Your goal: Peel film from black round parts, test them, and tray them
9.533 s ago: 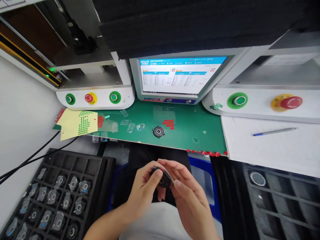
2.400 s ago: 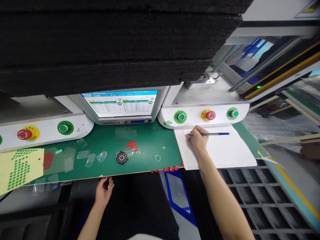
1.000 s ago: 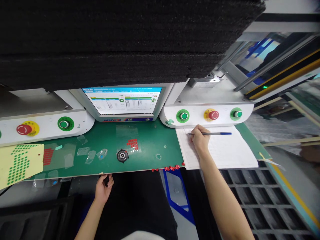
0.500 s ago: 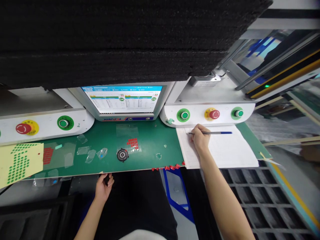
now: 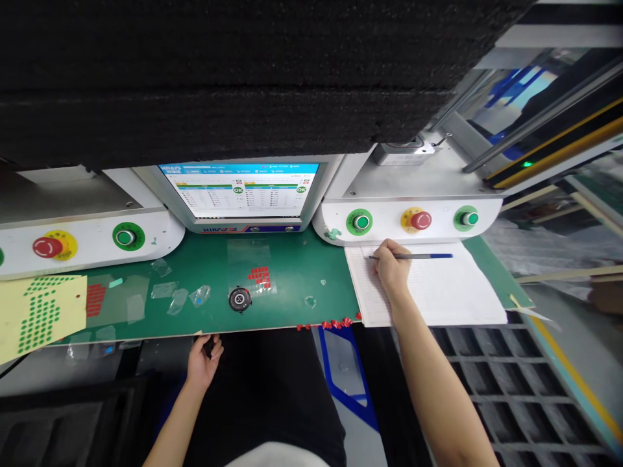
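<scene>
Right fingers (image 5: 384,250) pinch a slim blue-grey plastic pen (image 5: 431,256); left of it, my left fingers (image 5: 217,351) clasp a black object (image 5: 209,348) (half-hidden) inattention could drop.

Your left hand (image 5: 205,360) — low by your lap (image 5: 272,389), fingers (image 5: 215,353) curled inward, left forearm (image 5: 172,418) bare and angled forward. Your right hand (image 5: 393,269) — farther out, fingers bunched in a writing grip, right forearm (image 5: 431,370) bare and extended.
</scene>
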Demonstrator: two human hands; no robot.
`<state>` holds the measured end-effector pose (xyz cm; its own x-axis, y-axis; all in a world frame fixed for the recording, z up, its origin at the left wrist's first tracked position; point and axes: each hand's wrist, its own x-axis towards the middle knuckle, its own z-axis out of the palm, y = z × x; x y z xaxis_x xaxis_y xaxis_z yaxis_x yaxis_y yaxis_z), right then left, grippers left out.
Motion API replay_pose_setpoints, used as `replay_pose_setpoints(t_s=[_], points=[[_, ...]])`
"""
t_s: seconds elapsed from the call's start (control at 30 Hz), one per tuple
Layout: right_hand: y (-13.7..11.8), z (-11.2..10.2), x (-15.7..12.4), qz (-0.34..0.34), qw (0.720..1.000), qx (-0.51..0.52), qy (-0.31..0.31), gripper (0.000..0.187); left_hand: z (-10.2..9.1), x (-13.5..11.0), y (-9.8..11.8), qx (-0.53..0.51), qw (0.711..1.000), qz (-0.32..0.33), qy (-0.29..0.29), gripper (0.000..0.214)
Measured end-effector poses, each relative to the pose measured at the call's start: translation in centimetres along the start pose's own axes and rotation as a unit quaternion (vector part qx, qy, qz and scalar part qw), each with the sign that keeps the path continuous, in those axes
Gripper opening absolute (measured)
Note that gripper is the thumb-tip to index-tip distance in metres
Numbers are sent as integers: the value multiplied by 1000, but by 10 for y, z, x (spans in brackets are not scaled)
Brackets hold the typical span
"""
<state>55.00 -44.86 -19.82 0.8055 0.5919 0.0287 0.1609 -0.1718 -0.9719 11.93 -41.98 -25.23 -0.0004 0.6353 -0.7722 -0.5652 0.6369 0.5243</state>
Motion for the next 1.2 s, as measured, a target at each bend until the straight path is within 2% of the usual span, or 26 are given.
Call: replay_pose_setpoints(t_s=[0.4, 0.77, 1.2], points=[[4, 0, 0, -8, 999, 9, 32, 29, 3, -1, 0, 6, 1000, -2, 10, 30], [5, 1, 0, -10, 1000, -6, 13, 28, 4, -2, 0, 0, 1000, -2, 11, 31], [2, 1, -2, -7, 1000, -13, 27, 29, 3, -1, 0, 5, 1000, 1, 7, 32]])
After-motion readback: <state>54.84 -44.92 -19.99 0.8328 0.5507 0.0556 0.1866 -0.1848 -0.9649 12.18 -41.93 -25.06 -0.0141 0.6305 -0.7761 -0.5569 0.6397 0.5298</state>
